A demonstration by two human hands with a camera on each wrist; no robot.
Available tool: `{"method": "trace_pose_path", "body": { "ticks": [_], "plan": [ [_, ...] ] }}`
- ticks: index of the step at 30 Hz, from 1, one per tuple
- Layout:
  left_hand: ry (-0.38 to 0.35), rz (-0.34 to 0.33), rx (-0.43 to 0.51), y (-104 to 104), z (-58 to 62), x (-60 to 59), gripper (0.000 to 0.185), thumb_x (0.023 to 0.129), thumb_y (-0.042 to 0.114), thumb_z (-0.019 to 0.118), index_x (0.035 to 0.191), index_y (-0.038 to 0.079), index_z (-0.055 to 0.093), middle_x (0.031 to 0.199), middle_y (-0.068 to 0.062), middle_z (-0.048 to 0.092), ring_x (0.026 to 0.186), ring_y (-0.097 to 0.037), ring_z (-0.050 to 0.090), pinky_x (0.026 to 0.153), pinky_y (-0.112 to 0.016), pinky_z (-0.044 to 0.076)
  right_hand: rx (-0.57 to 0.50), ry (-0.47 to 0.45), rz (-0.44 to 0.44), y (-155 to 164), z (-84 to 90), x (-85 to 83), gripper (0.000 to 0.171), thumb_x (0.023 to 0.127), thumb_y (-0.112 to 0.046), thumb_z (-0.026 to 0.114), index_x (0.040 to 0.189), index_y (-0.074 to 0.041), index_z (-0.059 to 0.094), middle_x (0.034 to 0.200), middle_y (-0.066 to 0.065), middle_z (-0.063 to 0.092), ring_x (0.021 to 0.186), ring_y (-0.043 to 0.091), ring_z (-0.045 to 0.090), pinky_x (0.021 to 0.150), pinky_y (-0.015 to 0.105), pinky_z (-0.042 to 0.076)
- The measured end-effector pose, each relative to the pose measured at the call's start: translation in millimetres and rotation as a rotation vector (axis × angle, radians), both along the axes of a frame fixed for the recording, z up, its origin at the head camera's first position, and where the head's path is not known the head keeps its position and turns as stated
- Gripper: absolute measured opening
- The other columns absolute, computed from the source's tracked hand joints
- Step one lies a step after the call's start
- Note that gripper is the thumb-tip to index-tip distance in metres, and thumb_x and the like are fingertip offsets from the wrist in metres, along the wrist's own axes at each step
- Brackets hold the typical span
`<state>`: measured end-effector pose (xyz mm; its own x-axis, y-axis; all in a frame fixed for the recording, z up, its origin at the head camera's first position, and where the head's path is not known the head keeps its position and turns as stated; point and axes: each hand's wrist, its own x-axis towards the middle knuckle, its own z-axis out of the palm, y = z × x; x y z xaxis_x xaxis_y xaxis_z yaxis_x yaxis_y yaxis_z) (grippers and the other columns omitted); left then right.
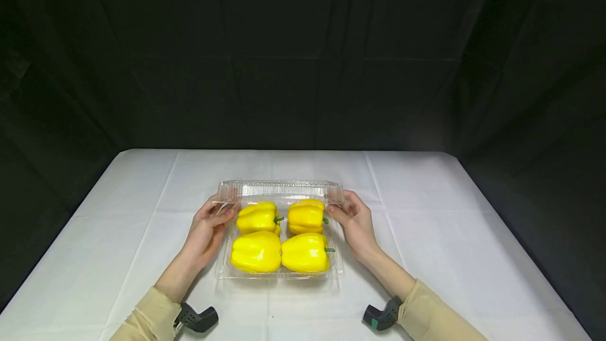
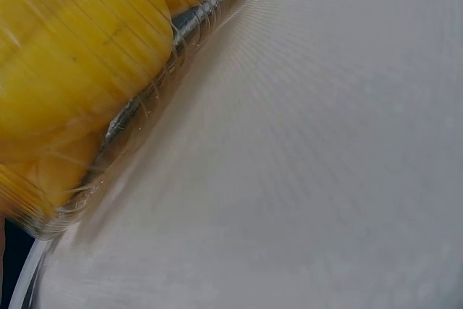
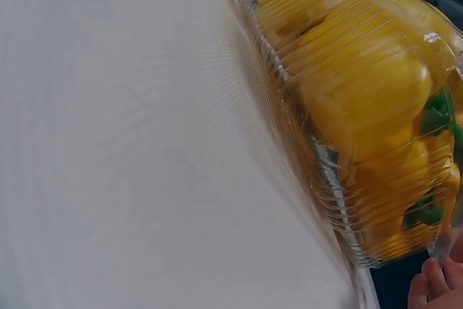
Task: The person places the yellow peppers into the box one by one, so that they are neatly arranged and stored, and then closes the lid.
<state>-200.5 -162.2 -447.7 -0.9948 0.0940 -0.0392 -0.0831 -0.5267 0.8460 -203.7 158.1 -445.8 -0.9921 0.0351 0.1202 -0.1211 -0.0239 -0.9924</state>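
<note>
A clear plastic clamshell container [image 1: 279,276] lies on the table with several yellow bell peppers [image 1: 256,252] inside, their green stems pointing right. Its hinged lid [image 1: 284,188] stands raised along the far side. My left hand [image 1: 206,230] grips the lid's left end, thumb on the near side and fingers behind the plastic. At the right end, my right hand [image 1: 356,225] holds the lid in the same way. The left wrist view shows the ribbed container wall [image 2: 145,95] close up. In the right wrist view, fingertips [image 3: 434,284] touch the container's corner at lower right.
A white cloth covers the table [image 1: 464,236], with fold lines running across it. Black curtains [image 1: 303,67] hang behind and at both sides. Dark wrist devices [image 1: 199,320] sit at the cuffs of the beige sleeves [image 1: 149,317].
</note>
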Motion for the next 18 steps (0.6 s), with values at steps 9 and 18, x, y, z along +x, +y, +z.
{"method": "trace_pose_path", "body": {
  "ticks": [9,18],
  "plan": [
    [0.015,0.016,-0.079,0.4,-3.3,2.9,0.028,0.099,-0.006,0.048,0.099,0.018,0.062,0.138,-0.002,0.048,0.12,-0.01,0.061,0.098,-0.019,0.051,0.026,0.058,-0.053,2.3,-3.7,4.9,0.025,0.092,0.005,0.064,0.116,0.007,0.059,0.135,0.011,0.059,0.12,0.015,0.06,0.106,0.021,0.045],
    [-0.024,0.015,-0.067,-2.4,-1.5,26.6,0.026,0.102,0.006,0.04,0.099,0.019,0.062,0.15,-0.004,0.04,0.125,-0.009,0.056,0.103,-0.018,0.046,-0.031,0.075,-0.02,2.3,-6.0,34.7,0.027,0.098,-0.005,0.058,0.122,0.007,0.06,0.144,0.01,0.056,0.131,0.018,0.052,0.11,0.022,0.04]
  ]
}}
